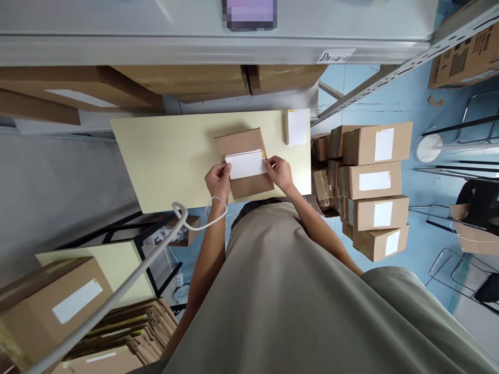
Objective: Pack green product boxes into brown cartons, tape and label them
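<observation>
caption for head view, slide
Both hands, left hand and right hand, hold a white label on a cardboard box.

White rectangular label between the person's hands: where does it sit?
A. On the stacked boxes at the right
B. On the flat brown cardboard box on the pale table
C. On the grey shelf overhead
B: the white rectangular label lies across the flat brown cardboard box on the pale table, with the left hand and right hand at its ends.
</observation>
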Tool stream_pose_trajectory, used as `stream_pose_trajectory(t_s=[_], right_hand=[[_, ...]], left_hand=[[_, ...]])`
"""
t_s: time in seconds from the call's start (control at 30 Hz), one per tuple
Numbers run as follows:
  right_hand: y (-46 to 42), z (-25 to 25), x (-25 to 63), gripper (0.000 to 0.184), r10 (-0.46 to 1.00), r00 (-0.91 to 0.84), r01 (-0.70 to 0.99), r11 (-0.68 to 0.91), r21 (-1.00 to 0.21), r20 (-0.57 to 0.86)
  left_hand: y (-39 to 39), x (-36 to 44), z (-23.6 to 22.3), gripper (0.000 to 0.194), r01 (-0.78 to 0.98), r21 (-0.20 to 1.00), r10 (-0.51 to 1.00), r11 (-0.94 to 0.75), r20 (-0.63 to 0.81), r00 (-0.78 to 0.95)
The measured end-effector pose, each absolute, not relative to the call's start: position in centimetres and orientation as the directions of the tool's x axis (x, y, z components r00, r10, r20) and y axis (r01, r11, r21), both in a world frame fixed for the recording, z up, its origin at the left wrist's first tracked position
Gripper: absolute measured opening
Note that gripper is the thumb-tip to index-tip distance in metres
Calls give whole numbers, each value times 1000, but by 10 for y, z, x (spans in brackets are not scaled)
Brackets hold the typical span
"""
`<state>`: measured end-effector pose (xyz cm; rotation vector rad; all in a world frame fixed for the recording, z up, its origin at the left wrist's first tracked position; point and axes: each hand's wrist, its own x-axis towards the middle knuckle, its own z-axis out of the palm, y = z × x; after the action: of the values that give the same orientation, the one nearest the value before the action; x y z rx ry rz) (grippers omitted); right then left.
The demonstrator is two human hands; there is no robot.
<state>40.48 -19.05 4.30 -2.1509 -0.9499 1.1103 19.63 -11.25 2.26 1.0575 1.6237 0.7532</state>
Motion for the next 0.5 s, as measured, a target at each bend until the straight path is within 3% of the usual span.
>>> stream_pose_trajectory(t_s=[0.2, 0.5], right_hand=[[-185, 37, 402, 43, 774, 435, 349, -617, -706, -461], [-178, 44, 400, 28, 734, 451, 349, -668, -657, -507]], left_hand=[[-110, 199, 24, 30, 305, 837, 891, 454, -439, -120], [-112, 201, 23, 37, 331, 836, 899, 438, -417, -137]])
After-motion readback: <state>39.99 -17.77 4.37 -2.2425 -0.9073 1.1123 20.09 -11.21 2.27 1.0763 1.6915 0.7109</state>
